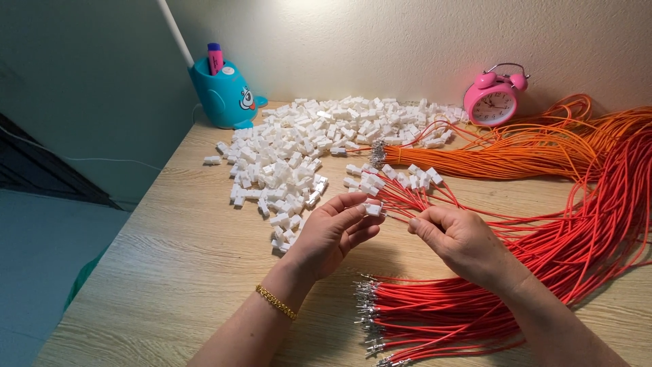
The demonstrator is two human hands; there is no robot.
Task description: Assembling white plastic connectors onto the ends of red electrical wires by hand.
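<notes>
We have just one view, from a camera worn on the head. It looks down and forward over the desk (170, 272) toward the wall (407, 41) at the back. It sits close above the hands, and we see the desk's left edge too.

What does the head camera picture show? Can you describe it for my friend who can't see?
Two bare hands meet over a wooden table: the left hand pinches a small white plastic connector, the right hand holds a thin red wire at it. Around them lie a pile of white connectors, red wire bundles, orange wires, a pink alarm clock and a blue pen holder.
</notes>
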